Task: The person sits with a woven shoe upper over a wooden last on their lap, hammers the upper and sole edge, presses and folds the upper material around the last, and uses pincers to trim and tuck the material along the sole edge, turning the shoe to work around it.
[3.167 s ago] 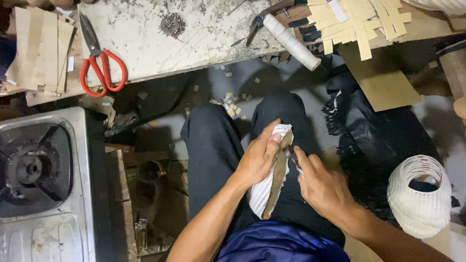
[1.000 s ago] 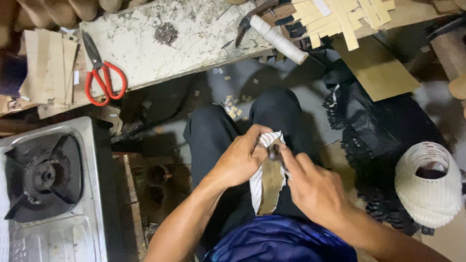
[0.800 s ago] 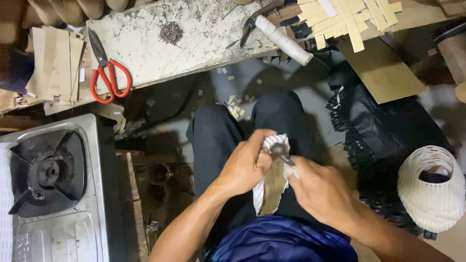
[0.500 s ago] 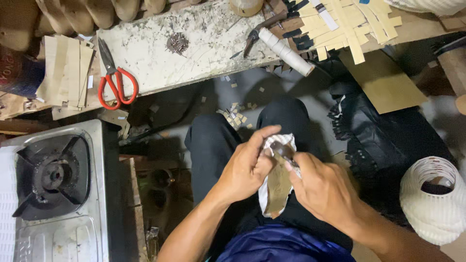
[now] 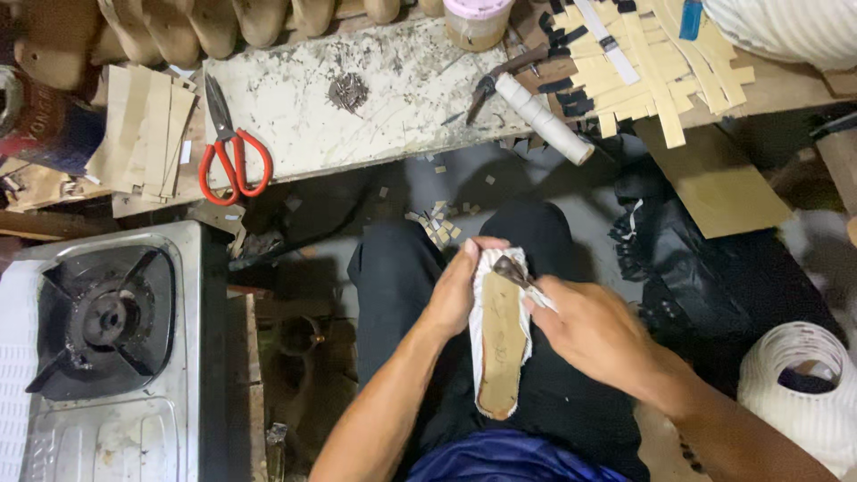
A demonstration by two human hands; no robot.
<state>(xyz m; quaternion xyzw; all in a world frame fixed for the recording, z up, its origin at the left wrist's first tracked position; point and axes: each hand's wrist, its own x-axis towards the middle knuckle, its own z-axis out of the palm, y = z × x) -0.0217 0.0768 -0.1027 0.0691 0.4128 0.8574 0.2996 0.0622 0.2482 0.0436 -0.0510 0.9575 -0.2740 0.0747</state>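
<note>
A: Down in the lap, the left hand (image 5: 455, 299) is clamped round the toe end of a shoe last (image 5: 500, 344), sole side up, with white upper fabric wrapped round its tan insole.

B: And the right hand (image 5: 594, 335)?

A: Closed on pincers (image 5: 516, 270), whose dark jaws bite the fabric right at the far toe.

B: How far along, would you say?

A: Early to middle, I'd judge. White edge shows folded along the left side and toe; near the heel I can't tell if it's fastened.

B: And the bench?

A: Far side: red scissors (image 5: 228, 156), a small heap of tacks (image 5: 348, 89), cardboard strips (image 5: 638, 62). Gas stove (image 5: 98, 321) sits left.
</note>
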